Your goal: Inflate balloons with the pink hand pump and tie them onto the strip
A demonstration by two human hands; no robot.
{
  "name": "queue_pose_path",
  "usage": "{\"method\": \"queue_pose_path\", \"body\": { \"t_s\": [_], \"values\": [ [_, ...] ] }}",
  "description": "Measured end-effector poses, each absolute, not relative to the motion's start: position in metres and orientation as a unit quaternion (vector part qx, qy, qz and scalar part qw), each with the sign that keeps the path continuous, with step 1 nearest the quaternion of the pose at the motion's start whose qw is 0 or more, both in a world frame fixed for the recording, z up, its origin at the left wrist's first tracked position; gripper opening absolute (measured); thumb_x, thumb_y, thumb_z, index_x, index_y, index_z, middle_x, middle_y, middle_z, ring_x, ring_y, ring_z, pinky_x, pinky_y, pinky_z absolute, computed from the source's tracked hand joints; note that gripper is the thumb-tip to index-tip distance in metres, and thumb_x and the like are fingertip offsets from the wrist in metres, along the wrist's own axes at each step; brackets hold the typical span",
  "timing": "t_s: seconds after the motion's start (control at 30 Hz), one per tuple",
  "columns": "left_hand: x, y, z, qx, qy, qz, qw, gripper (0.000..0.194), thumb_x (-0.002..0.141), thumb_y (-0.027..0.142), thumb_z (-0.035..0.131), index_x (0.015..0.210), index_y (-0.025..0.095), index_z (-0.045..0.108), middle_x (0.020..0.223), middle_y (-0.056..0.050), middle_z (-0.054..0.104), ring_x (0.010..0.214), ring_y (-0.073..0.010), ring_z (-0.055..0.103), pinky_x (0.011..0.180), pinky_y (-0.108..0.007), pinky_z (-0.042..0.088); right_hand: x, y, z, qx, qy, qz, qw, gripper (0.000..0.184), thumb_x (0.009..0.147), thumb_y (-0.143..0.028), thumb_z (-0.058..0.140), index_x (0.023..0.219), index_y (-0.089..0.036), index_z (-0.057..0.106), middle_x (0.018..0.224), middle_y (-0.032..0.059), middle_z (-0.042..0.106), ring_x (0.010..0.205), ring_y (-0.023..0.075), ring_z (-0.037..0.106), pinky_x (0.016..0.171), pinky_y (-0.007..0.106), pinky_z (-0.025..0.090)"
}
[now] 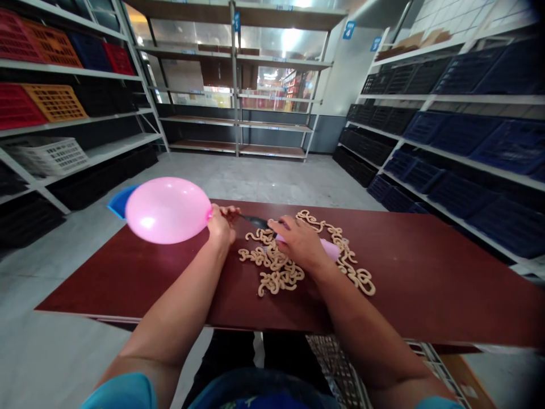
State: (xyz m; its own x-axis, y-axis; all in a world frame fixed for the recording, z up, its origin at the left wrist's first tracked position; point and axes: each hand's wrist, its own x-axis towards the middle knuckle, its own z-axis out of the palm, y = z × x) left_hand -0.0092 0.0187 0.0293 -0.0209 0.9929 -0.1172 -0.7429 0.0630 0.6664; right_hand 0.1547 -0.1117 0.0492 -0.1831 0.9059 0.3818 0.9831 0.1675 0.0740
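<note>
A pink inflated balloon (168,209) floats just left of my left hand (221,222), which pinches its neck with closed fingers above the dark red table (426,267). My right hand (300,241) is closed on a pink-handled tool (327,249), whose dark blade (255,221) points left toward the left hand. Beneath and around the right hand lies a heap of tan curly string pieces (276,267), spreading to the right (357,272).
A blue object (119,202) sits behind the balloon at the table's far left corner. Shelves with coloured crates (51,102) line the left wall, dark blue crates (460,136) fill the right. A wire basket (349,369) stands under the table's near edge.
</note>
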Motion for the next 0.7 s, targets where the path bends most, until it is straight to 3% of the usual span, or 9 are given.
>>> {"method": "queue_pose_path", "body": {
  "t_s": [0.13, 0.27, 0.37, 0.47, 0.6, 0.7],
  "values": [
    [-0.012, 0.023, 0.027, 0.26, 0.365, 0.701, 0.556, 0.042, 0.084, 0.044, 0.041, 0.054, 0.019, 0.026, 0.045, 0.005, 0.034, 0.043, -0.0071, 0.043, 0.05, -0.02, 0.042, 0.188, -0.108, 0.045, -0.738, -0.66, -0.117, 0.071, 0.046, 0.079, -0.029, 0.05, 0.124, -0.03, 0.045, 0.116, 0.009, 0.05, 0.094, 0.0241, 0.053, 0.078, 0.035, 0.037],
    [0.001, 0.006, 0.02, 0.419, 0.328, 0.608, 0.589, 0.046, 0.08, 0.044, 0.05, 0.052, 0.02, 0.024, 0.043, 0.008, 0.023, 0.036, -0.0056, 0.031, 0.04, -0.02, 0.033, 0.201, -0.103, 0.033, -0.787, -0.613, -0.067, 0.024, 0.043, 0.077, -0.03, 0.053, 0.12, -0.026, 0.05, 0.115, 0.0127, 0.053, 0.094, 0.028, 0.054, 0.078, 0.041, 0.037],
    [0.009, -0.008, 0.014, 0.527, 0.318, 0.492, 0.616, 0.044, 0.082, 0.045, 0.044, 0.05, 0.019, 0.029, 0.042, 0.005, 0.029, 0.036, -0.0065, 0.033, 0.039, -0.021, 0.031, 0.19, -0.099, 0.03, -0.747, -0.647, -0.1, 0.113, 0.045, 0.077, -0.037, 0.055, 0.119, -0.024, 0.051, 0.118, 0.0122, 0.053, 0.104, 0.0302, 0.049, 0.085, 0.045, 0.034],
    [0.011, -0.017, 0.012, 0.625, 0.321, 0.41, 0.582, 0.042, 0.085, 0.044, 0.037, 0.053, 0.018, 0.04, 0.043, 0.003, 0.038, 0.038, -0.008, 0.037, 0.041, -0.022, 0.033, 0.169, -0.095, 0.031, -0.638, -0.724, -0.094, 0.244, 0.037, 0.082, -0.04, 0.048, 0.113, -0.022, 0.055, 0.111, 0.0096, 0.057, 0.103, 0.0244, 0.048, 0.09, 0.041, 0.034],
    [0.01, -0.02, 0.012, 0.746, 0.28, 0.401, 0.453, 0.038, 0.085, 0.04, 0.037, 0.057, 0.017, 0.049, 0.055, -0.003, 0.051, 0.053, -0.0124, 0.048, 0.058, -0.027, 0.043, 0.148, -0.091, 0.028, -0.546, -0.757, -0.005, 0.358, 0.039, 0.079, -0.044, 0.051, 0.109, -0.019, 0.056, 0.108, 0.0085, 0.057, 0.103, 0.0225, 0.048, 0.091, 0.04, 0.037],
    [0.01, -0.023, 0.014, 0.812, 0.224, 0.374, 0.388, 0.031, 0.082, 0.039, 0.043, 0.067, 0.016, 0.057, 0.071, -0.007, 0.062, 0.073, -0.019, 0.056, 0.076, -0.036, 0.046, 0.147, -0.089, 0.018, -0.504, -0.734, 0.144, 0.432, 0.04, 0.075, -0.044, 0.056, 0.108, -0.021, 0.056, 0.106, 0.0067, 0.058, 0.102, 0.0223, 0.051, 0.089, 0.041, 0.041]
  ]
}}
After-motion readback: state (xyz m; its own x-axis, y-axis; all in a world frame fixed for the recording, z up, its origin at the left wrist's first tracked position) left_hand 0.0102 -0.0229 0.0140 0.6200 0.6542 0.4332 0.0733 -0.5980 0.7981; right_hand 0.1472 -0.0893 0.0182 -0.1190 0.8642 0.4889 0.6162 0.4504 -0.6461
